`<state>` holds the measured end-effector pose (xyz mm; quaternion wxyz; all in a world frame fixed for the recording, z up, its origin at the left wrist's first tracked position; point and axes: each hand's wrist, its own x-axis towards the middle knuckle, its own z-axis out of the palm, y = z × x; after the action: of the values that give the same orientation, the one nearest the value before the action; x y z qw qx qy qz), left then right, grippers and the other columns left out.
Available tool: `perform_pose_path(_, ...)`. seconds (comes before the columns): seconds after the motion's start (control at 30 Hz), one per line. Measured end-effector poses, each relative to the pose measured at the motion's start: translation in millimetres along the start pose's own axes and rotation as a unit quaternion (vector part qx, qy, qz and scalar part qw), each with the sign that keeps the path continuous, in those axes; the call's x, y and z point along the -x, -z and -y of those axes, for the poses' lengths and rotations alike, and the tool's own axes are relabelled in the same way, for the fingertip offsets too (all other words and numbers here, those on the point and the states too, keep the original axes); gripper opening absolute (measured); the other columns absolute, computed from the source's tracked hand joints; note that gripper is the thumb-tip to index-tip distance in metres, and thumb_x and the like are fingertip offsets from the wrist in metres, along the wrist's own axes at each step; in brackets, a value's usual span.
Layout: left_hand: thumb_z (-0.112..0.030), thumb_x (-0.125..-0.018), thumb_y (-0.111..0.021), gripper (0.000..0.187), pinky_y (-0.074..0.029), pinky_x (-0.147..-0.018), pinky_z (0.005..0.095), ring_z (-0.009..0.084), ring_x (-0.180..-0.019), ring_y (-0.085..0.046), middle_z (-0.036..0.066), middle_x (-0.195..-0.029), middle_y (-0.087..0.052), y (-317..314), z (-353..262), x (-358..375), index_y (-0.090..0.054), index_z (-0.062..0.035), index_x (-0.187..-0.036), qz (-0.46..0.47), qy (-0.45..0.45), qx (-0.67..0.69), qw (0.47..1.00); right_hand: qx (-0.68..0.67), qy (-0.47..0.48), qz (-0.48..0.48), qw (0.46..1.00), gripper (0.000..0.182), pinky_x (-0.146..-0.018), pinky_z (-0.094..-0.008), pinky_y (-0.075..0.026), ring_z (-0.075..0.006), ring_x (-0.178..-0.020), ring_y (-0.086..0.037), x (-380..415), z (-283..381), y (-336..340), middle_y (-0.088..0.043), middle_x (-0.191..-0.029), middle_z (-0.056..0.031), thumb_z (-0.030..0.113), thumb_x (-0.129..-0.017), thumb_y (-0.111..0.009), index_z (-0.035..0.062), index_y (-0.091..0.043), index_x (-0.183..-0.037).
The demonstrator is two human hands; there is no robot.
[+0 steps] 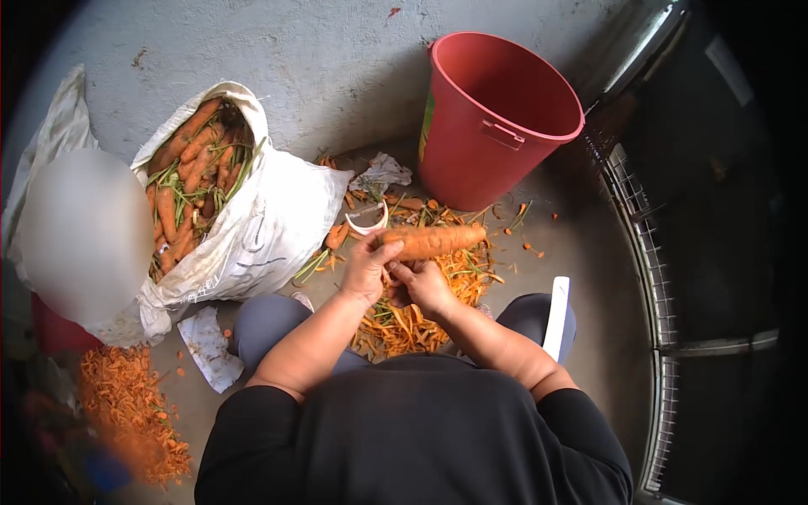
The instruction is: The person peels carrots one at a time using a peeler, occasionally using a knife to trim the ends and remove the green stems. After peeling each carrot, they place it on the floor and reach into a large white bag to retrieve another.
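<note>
A large, partly peeled carrot (438,242) points to the right, its thick end gripped between the thumb and fingers of my left hand (367,268). Just beyond those fingers shows a white U-shaped peeler head (368,229) with a strip across its opening. My right hand (424,288) is closed just under the carrot, close against my left hand. Its curled fingertips are partly hidden, and I cannot tell what they hold. Below both hands lies a heap of orange carrot peelings (404,330) between my knees.
At the left, a white sack (282,202) lies open, full of carrots (198,156) with green stems. A red bucket (497,160) stands by the wall. More peelings (130,404) are heaped at lower left, beside a blurred person. A metal-edged dark rack (644,244) stands right.
</note>
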<state>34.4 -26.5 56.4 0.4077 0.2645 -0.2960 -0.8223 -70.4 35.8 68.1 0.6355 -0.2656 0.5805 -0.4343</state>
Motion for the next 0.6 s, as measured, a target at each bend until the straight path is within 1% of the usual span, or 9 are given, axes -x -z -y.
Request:
perform_pose_path(0.1,-0.016,-0.073,-0.069,0.031,-0.045,-0.071,0.0305,0.0148,-0.079,-0.054,0.005,-0.087,-0.056,9,18,-3,-0.054,-0.0043,-0.097,-0.057,0.027,-0.019,0.998,0.06,0.047,-0.021,0.997,0.017,-0.039,-0.0255,-0.043,-0.0136,-0.042,-0.051,-5,-7,13,-0.052,-0.061,-0.0048,0.017,-0.085,-0.052,0.0001,-0.053,-0.087)
perform_pose_path(0.13,-0.018,-0.073,-0.069,0.031,-0.045,-0.07,0.0312,0.0153,-0.08,-0.054,0.005,-0.088,-0.056,13,20,-3,-0.054,-0.0047,-0.096,-0.076,0.084,-0.006,0.994,0.113,0.054,-0.096,0.987,0.017,-0.041,-0.0274,-0.043,-0.0146,-0.045,-0.053,-12,-14,20,-0.055,-0.062,-0.0062,0.014,-0.083,-0.053,-0.0024,-0.055,-0.085)
perform_pose_path(0.2,-0.022,-0.073,-0.07,0.031,-0.046,-0.07,0.0327,0.0162,-0.081,-0.054,0.006,-0.089,-0.056,25,23,-6,-0.055,-0.0054,-0.094,-0.113,0.196,0.023,0.974,0.339,0.084,-0.193,0.917,0.017,-0.044,-0.0283,-0.044,-0.0147,-0.049,-0.055,-27,-25,52,-0.058,-0.062,-0.0082,0.013,-0.082,-0.055,-0.0036,-0.059,-0.085)
perform_pose_path(0.27,-0.025,-0.073,-0.069,0.034,-0.048,-0.067,0.0345,0.0183,-0.081,-0.055,0.007,-0.093,-0.055,41,36,-12,-0.053,-0.0061,-0.097,-0.056,0.219,0.05,0.973,0.488,0.167,-0.293,0.805,0.026,-0.056,-0.0351,-0.047,-0.0251,-0.057,-0.06,-29,-26,83,-0.06,-0.065,-0.0199,0.022,-0.08,-0.058,-0.0031,-0.061,-0.078)
perform_pose_path(0.33,-0.019,-0.075,-0.066,0.037,-0.05,-0.064,0.0345,0.0195,-0.081,-0.055,0.009,-0.095,-0.054,44,37,-17,-0.05,-0.0048,-0.105,-0.028,0.232,0.075,0.969,0.455,0.172,-0.374,0.789,0.023,-0.053,-0.0332,-0.047,-0.0205,-0.055,-0.06,-22,-15,108,-0.06,-0.063,-0.0161,0.021,-0.078,-0.062,-0.0019,-0.062,-0.08)
perform_pose_path(0.4,-0.015,-0.075,-0.064,0.043,-0.05,-0.067,0.0349,0.02,-0.081,-0.056,0.01,-0.098,-0.053,36,19,-12,-0.044,-0.0041,-0.111,0.067,0.231,0.079,0.968,0.369,0.192,-0.393,0.82,0.018,-0.044,-0.0239,-0.043,-0.0104,-0.05,-0.054,-10,-1,131,-0.06,-0.066,-0.0056,0.014,-0.079,-0.062,-0.001,-0.062,-0.088)
perform_pose_path(0.47,-0.012,-0.075,-0.063,0.048,-0.05,-0.068,0.035,0.0207,-0.082,-0.057,0.01,-0.101,-0.051,18,-1,-7,-0.038,-0.0033,-0.116,0.152,0.209,0.08,0.963,0.165,0.208,-0.366,0.892,0.009,-0.043,-0.0242,-0.041,-0.0083,-0.048,-0.05,1,17,140,-0.058,-0.061,-0.0038,0.01,-0.078,-0.062,0.0005,-0.063,-0.079)
perform_pose_path(0.53,-0.009,-0.075,-0.062,0.054,-0.051,-0.068,0.0348,0.0216,-0.083,-0.058,0.011,-0.105,-0.049,7,-8,-4,-0.033,-0.0024,-0.12,0.223,0.164,0.081,0.957,0.047,0.213,-0.319,0.922,0.014,-0.041,-0.0222,-0.042,-0.0086,-0.046,-0.05,14,37,138,-0.059,-0.072,-0.0057,0.014,-0.082,-0.058,0.0024,-0.056,-0.09)
perform_pose_path(0.6,-0.024,-0.082,-0.055,0.044,-0.051,-0.063,0.0338,0.0219,-0.078,-0.059,0.012,-0.097,-0.054,10,-2,-6,-0.038,-0.002,-0.117,0.196,0.194,0.06,0.959,-0.178,0.201,-0.23,0.935,0.015,-0.045,-0.022,-0.043,-0.0098,-0.051,-0.052,26,56,126,-0.059,-0.08,-0.007,0.017,-0.085,-0.055,0.0075,-0.049,-0.095)
